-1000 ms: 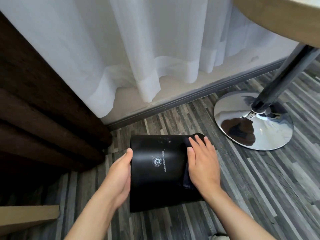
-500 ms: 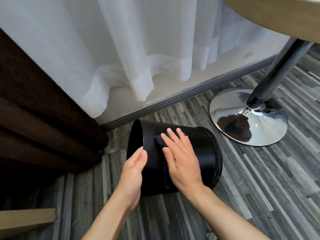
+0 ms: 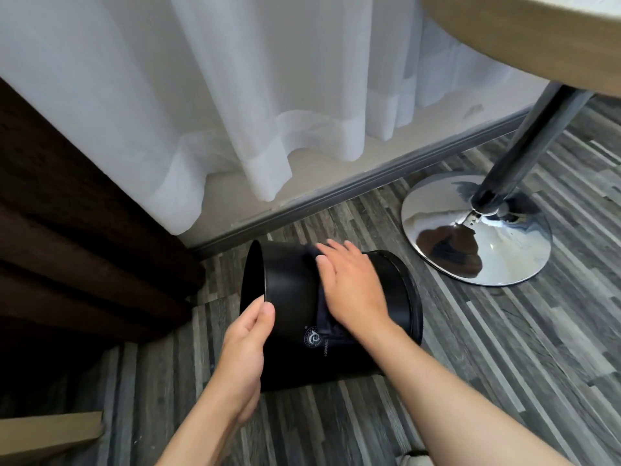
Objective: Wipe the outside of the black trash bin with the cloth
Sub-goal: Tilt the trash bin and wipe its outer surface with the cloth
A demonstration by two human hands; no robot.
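Black trash bin (image 3: 292, 297) lies on its side on the floor, left of chrome table base (image 3: 477, 230). Left hand (image 3: 247, 338) pinches bin's rim; right hand (image 3: 353, 287), fingers flat & spread, presses dark cloth (image 3: 324, 326) onto bin's wall.

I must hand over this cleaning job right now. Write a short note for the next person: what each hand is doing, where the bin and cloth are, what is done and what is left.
Left hand: grip on the open rim of the black trash bin, steadying it.
Right hand: flat and open, pressing the dark cloth onto the bin's upper side.
Bin: lying on its side on the striped wood floor, mouth facing left toward the brown curtain, logo facing the camera; chrome table base to its right.
Done: cannot tell from this view how much is wiped.
Left: probably turn the bin and wipe the remaining sides and the underside.
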